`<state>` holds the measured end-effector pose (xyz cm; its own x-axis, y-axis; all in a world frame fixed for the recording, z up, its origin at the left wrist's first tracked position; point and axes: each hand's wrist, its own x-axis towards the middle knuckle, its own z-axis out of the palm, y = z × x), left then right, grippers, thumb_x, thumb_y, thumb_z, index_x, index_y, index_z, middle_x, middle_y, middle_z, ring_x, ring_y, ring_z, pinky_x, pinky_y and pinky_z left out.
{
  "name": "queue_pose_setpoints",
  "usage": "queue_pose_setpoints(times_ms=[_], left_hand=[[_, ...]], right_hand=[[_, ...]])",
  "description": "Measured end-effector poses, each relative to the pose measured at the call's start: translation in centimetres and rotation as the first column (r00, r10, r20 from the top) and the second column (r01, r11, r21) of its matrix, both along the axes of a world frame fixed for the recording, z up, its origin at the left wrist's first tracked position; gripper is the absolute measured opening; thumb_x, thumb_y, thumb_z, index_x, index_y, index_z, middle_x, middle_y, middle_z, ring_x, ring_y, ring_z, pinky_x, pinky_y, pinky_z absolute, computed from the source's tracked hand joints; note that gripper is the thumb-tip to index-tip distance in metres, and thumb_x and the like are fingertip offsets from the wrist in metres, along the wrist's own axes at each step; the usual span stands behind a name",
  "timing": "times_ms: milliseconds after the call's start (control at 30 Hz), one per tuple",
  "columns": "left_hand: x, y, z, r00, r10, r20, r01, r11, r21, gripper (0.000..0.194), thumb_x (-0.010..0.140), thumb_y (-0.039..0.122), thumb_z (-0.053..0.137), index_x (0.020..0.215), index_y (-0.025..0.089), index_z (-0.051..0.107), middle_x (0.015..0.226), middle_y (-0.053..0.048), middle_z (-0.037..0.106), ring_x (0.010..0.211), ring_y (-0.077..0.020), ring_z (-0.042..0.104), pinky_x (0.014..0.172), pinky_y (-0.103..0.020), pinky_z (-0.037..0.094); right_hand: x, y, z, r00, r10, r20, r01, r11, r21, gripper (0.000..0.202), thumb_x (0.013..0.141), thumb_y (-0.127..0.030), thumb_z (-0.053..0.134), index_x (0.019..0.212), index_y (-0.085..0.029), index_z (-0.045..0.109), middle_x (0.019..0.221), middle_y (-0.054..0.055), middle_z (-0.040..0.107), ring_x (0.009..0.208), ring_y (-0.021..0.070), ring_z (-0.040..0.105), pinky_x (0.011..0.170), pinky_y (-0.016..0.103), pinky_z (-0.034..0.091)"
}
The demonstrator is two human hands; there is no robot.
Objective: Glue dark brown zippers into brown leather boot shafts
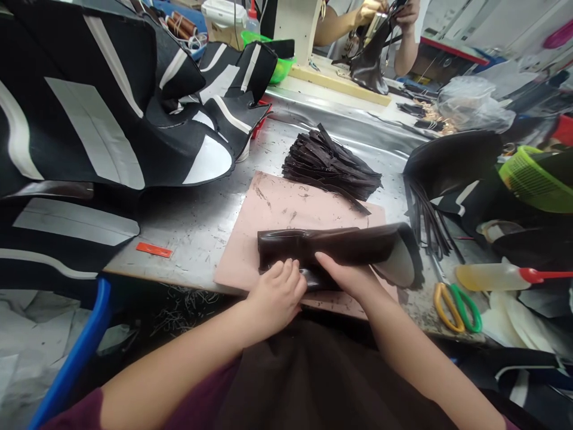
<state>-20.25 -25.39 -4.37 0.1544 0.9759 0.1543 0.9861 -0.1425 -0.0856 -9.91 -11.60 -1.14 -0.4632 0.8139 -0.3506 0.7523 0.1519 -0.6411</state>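
A glossy dark brown leather boot upper [331, 242] lies folded across the pink board [242, 239], its rounded end with a pale lining to the right. My left hand [276, 294] grips the near edge of the leather, fingers curled over it. Farther right, my right hand [347, 276] holds the same piece, its thumb on top and its other fingers hidden by the leather. Just beyond the upper rests a bundle of dark leather strips [329, 164], partly on the board.
Stacked black boot pieces [170, 143] with white strips fill the left side. An orange-red flat piece [154, 249] lies near the table edge. Scissors [456, 307] and a squeeze bottle [487, 278] are at right. Across the bench, a co-worker's hands [407, 15] handle another boot piece [371, 63].
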Motion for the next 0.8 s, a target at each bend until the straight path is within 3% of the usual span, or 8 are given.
queue_pose_setpoints(times_ms=[200, 300, 433, 567, 800], left_hand=[[0.5, 0.1, -0.1, 0.998, 0.022, -0.065, -0.024, 0.999, -0.029, 0.045, 0.079, 0.034, 0.050, 0.115, 0.008, 0.049, 0.124, -0.019, 0.049, 0.108, -0.0326, 0.049, 0.085, -0.039, 0.035], [0.5, 0.3, 0.2, 0.998, 0.020, -0.065, -0.025, 0.997, -0.079, 0.054, 0.077, 0.038, 0.053, 0.123, 0.014, 0.043, 0.132, -0.015, 0.042, 0.107, -0.0340, 0.048, 0.083, -0.041, 0.036], [0.5, 0.8, 0.5, 0.998, 0.009, -0.067, -0.018, 0.991, -0.133, 0.051, 0.079, 0.036, 0.050, 0.121, 0.009, 0.044, 0.130, -0.018, 0.043, 0.104, -0.0324, 0.050, 0.085, -0.042, 0.035], [0.8, 1.4, 0.9, 0.996, -0.044, -0.083, 0.030, 0.986, -0.166, 0.044, 0.080, 0.027, 0.046, 0.118, 0.003, 0.046, 0.125, -0.023, 0.046, 0.115, -0.0316, 0.043, 0.092, -0.041, 0.031], [2.0, 3.0, 1.5, 0.999, -0.020, -0.044, 0.008, 0.966, -0.258, 0.072, 0.073, 0.047, 0.057, 0.129, 0.007, 0.035, 0.132, -0.021, 0.039, 0.108, -0.0365, 0.048, 0.088, -0.044, 0.035]], right_hand=[[0.2, -0.1, 0.6, 0.969, -0.208, 0.131, 0.223, 0.968, -0.115, 0.070, 0.060, -0.057, 0.062, 0.114, -0.013, 0.058, 0.124, 0.016, 0.051, 0.118, 0.0325, 0.044, 0.099, 0.043, 0.032], [0.3, 0.0, 0.5, 0.966, -0.236, 0.110, 0.248, 0.963, -0.108, 0.072, 0.058, -0.057, 0.064, 0.114, -0.012, 0.058, 0.122, 0.017, 0.053, 0.115, 0.0330, 0.046, 0.097, 0.044, 0.035], [0.8, 0.8, -0.2, 0.991, -0.127, 0.043, 0.127, 0.992, 0.021, 0.057, 0.060, -0.048, 0.066, 0.106, -0.016, 0.061, 0.115, 0.013, 0.059, 0.111, 0.0299, 0.051, 0.093, 0.038, 0.040], [0.7, 0.9, -0.5, 0.997, 0.017, 0.079, -0.027, 0.991, 0.131, 0.043, 0.068, -0.045, 0.059, 0.100, -0.016, 0.062, 0.108, 0.011, 0.063, 0.107, 0.0292, 0.054, 0.092, 0.037, 0.041], [0.8, 1.2, -0.1, 0.991, 0.127, 0.050, -0.134, 0.974, 0.181, 0.026, 0.067, -0.043, 0.062, 0.079, -0.021, 0.066, 0.088, 0.009, 0.069, 0.090, 0.0289, 0.062, 0.081, 0.038, 0.048]])
